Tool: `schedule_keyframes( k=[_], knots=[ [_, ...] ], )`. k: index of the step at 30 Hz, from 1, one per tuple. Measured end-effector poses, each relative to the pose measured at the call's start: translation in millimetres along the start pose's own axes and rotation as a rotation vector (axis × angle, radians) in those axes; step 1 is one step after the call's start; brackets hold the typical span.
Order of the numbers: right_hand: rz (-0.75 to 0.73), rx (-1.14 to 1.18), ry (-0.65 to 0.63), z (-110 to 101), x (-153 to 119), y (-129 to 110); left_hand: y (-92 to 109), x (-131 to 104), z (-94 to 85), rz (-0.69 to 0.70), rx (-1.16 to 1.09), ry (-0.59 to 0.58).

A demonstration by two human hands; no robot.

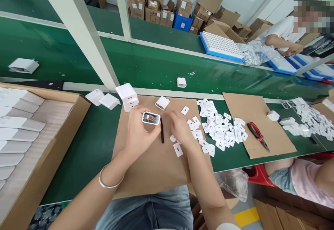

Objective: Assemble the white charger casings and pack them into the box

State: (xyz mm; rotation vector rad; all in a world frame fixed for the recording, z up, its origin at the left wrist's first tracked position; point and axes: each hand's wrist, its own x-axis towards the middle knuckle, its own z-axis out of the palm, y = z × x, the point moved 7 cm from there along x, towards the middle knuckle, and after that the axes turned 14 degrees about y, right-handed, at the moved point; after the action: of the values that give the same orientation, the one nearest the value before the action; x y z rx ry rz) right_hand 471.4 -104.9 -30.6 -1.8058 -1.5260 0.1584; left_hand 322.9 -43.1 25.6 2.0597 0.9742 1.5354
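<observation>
My left hand (pixel 138 132) is closed around a white charger housing (pixel 151 118), its open end facing me with metal and orange parts showing inside. Just to the right, my right hand (pixel 181 127) hovers over the cardboard sheet (pixel 141 178) with its fingers curled together; whatever they pinch, if anything, is hidden. A thin black stick-like tool (pixel 162 131) lies between the hands. Close to my right hand are small white slotted end plates (pixel 177 149), with a large heap of the same plates (pixel 219 129) beyond. Another open white housing (pixel 162 103) rests behind my hands.
At left stands a cardboard box (pixel 65 125) with rows of white chargers. Several white chargers (pixel 126 92) sit by the upright post (pixel 83 32). Red-handled pliers (pixel 258 136) lie on a second cardboard sheet (pixel 276 139). Another person (pixel 284 35) works across the bench; someone sits at right.
</observation>
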Motion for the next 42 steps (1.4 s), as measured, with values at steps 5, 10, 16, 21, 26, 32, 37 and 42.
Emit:
schedule_keyframes(
  k=[5, 10, 16, 21, 26, 32, 37, 42],
  knots=[
    [0.434, -0.336, 0.402, -40, 8, 73, -9, -8, 10.3, -0.091, -0.170, -0.060],
    [0.687, -0.503, 0.382, -40, 6, 109, -2, -13, 14.3, 0.001, -0.252, -0.120],
    [0.531, -0.277, 0.369, -30, 11, 97, -3, -18, 15.3, 0.046, -0.315, -0.209],
    [0.166, 0.276, 0.427, -43, 10, 30, -20, -20, 23.4, -0.127, -0.257, -0.267],
    [0.005, 0.532, 0.316, -35, 1, -29, -23, -25, 30.5, -0.133, -0.235, -0.311],
    [-0.061, 0.514, 0.360, -27, -3, -36, -21, -30, 31.4, -0.144, -0.271, -0.319],
    [-0.137, 0.475, 0.382, -28, -6, -38, -18, -30, 29.1, -0.133, -0.246, -0.285],
    [-0.080, 0.483, 0.305, -27, -4, -38, -20, -29, 29.5, -0.214, -0.312, -0.261]
  ],
)
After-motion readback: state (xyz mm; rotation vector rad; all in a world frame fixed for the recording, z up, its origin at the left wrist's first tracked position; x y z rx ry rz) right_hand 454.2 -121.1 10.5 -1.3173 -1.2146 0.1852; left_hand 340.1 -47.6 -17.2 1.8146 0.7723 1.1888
